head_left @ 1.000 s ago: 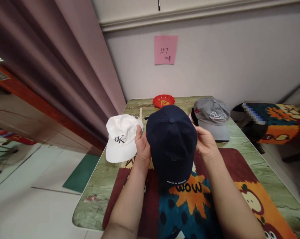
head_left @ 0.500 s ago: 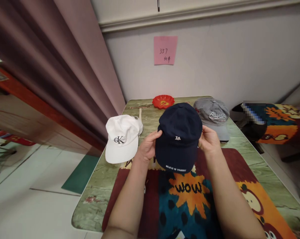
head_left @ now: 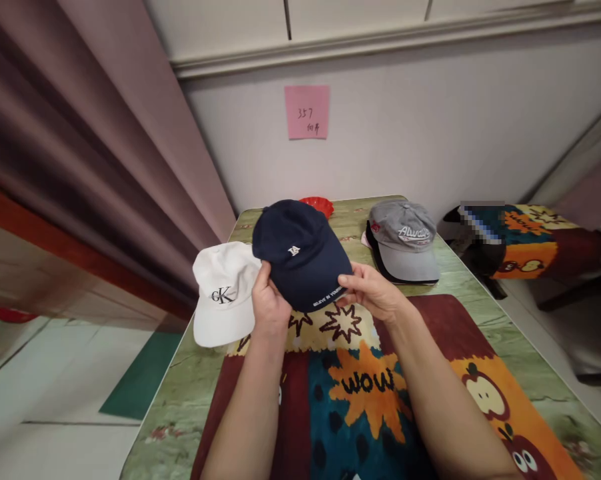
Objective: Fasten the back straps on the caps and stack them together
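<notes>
A navy baseball cap [head_left: 300, 250] with a small white logo and lettering along its brim is held up over the table, tilted. My left hand [head_left: 270, 300] grips its left edge near where brim and crown meet, thumb on top. My right hand [head_left: 373, 290] pinches the brim's right edge between thumb and fingers. Left of it rests a white baseball cap [head_left: 223, 293] with a black CK mark, close to my left hand. To the right sits a grey baseball cap [head_left: 403, 240] lettered "Always", with a black brim visible beneath it.
Behind the navy cap a red scalloped dish [head_left: 320, 205] is partly hidden. A colourful patterned mat [head_left: 355, 400] covers the front of the green wood-look table [head_left: 173, 400]. A pink note [head_left: 307, 112] is stuck on the wall. A purple curtain [head_left: 170, 120] hangs at left.
The navy cap has shifted left and turned, its brim now angled toward the lower right. My right hand has moved from the crown's side to the brim. The view has swung slightly right.
</notes>
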Motion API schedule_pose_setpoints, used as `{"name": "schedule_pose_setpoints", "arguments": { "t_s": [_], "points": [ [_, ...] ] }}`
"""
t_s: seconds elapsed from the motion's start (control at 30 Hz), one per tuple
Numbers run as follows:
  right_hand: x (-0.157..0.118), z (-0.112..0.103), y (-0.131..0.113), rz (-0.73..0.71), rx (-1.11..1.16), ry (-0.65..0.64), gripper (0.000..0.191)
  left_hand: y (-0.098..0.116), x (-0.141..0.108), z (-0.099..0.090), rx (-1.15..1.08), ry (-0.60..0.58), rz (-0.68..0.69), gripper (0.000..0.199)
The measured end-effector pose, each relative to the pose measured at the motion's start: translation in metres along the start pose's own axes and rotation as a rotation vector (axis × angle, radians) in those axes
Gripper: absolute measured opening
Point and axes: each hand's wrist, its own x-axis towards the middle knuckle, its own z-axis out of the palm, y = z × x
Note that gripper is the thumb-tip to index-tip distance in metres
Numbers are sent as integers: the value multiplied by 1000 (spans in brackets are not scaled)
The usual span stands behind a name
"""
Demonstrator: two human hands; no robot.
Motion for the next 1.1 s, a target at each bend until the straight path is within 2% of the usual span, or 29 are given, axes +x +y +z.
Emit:
{"name": "schedule_pose_setpoints", "arguments": {
  "t_s": [0.1,0.2,0.27,0.47,0.6,0.67,0.73,0.83,0.9,1.0,1.1],
  "points": [
    [-2,0,-2,0,-25,-63,40,-2,0,2,8,-14,93,28],
    [-2,-2,-6,-106,-17,-7,38,-10,3,-2,65,-105,117,26],
    [-2,-4,-10,-220,-44,57,39,-15,5,-7,151,-182,70,26],
    [-9,-29,-29,-555,-108,355,28,-29,10,-26,555,-365,-154,51],
    [-13,-55,-41,-763,8,581,34,-36,11,-35,707,-370,-214,54],
    [-14,-70,-45,-814,83,689,35,-39,12,-38,744,-346,-224,54],
    [-15,-86,-46,-783,162,831,28,-41,14,-41,764,-325,-227,54],
    [-16,-110,-41,-598,264,1124,19,-42,16,-42,773,-317,-227,53],
    [-15,-124,-35,-490,301,1248,18,-41,15,-41,775,-320,-229,51],
    [-13,-138,-26,-407,317,1296,15,-40,12,-38,783,-330,-238,51],
    [-11,-145,-21,-385,297,1320,11,-39,10,-35,785,-344,-243,51]
  ]
}}
